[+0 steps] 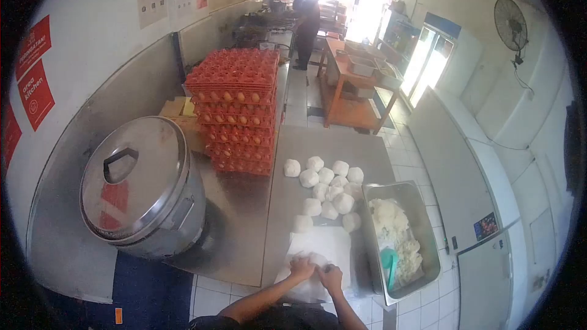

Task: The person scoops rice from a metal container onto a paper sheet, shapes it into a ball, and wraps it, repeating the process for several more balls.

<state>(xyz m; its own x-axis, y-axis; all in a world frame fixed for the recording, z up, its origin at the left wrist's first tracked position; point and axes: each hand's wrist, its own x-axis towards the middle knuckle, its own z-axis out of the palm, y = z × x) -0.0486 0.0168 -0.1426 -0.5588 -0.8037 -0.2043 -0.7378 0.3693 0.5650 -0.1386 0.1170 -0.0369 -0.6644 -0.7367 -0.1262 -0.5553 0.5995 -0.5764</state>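
My left hand (301, 268) and my right hand (331, 278) are together at the front of the steel table, fingers curled in on a small white bundle (317, 260) between them. Its wrapping looks like white paper, but the detail is washed out. Under the hands lies a stack of white paper sheets (319, 240). Beyond the paper, several round white wrapped bundles (329, 210) sit grouped on the table. To the right of my right hand stands a deep steel pan (433, 269) holding white rice (391, 220) and a green scoop (389, 263).
A large lidded steel pot (137, 177) stands at left. Behind it rise stacked red egg trays (232, 110) with eggs. A white chest freezer (455, 165) lines the right side. Farther back are an orange table (348, 79) with pans and a person (306, 30) standing.
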